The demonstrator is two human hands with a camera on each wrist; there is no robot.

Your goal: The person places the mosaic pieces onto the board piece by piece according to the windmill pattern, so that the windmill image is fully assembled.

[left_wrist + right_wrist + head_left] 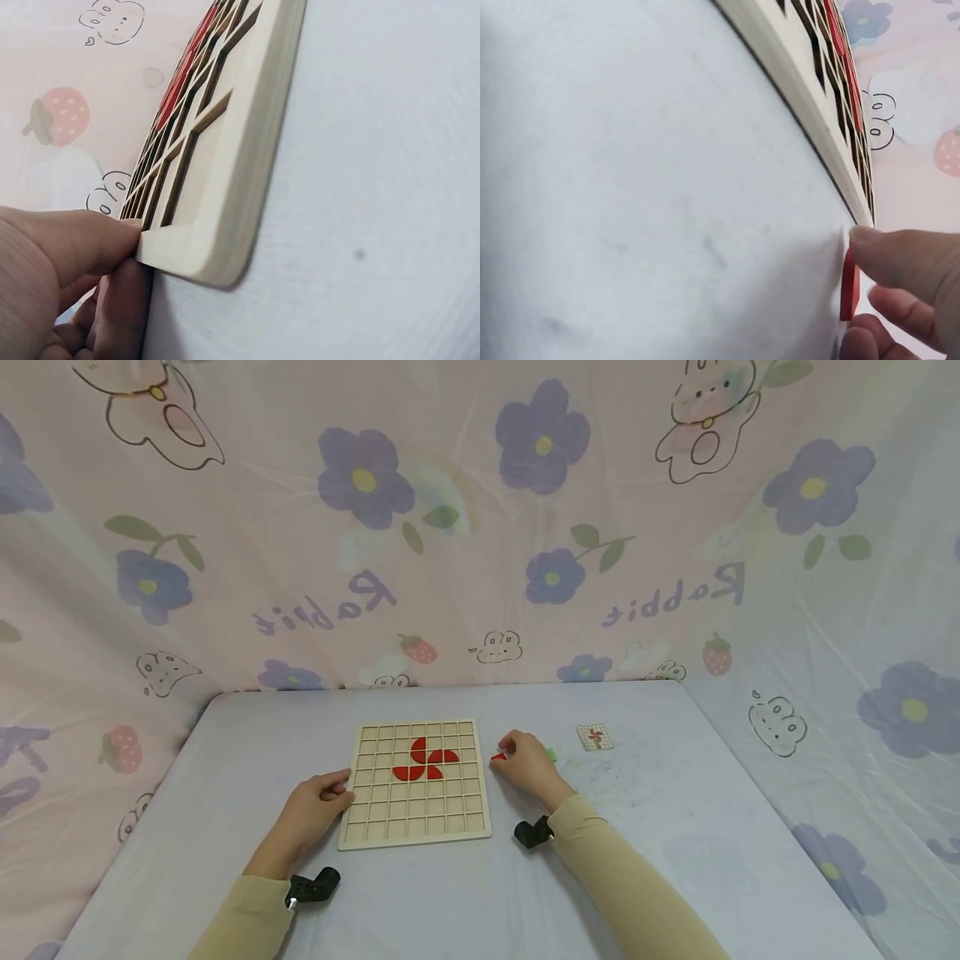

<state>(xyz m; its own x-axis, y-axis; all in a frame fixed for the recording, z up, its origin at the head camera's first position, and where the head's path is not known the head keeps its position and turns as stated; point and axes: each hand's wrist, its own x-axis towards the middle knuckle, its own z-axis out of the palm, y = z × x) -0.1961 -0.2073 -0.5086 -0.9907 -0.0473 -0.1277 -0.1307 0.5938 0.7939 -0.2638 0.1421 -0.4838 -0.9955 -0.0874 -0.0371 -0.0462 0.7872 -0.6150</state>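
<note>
A square wooden grid board (pixel 412 843) lies on the table with several red quarter-round pieces (pixel 408 773) set in its middle cells, forming a pinwheel shape. My left hand (pixel 313 810) holds the board's left edge; in the left wrist view the thumb (pixel 90 240) lies at the rim and the curled fingers are against the side. Just off the board's right edge, my right hand (pixel 528 764) pinches a small red piece (pixel 850 285) between thumb and fingers, low over the tabletop. Part of that piece is hidden by the fingers.
Behind the right hand, a green piece (pixel 552 754) shows partly. Farther right lies a small pattern card (pixel 595 737) with a red and brown design on a grid. A printed curtain (pixel 480 560) rises behind the white table (pixel 420 910) and along its sides.
</note>
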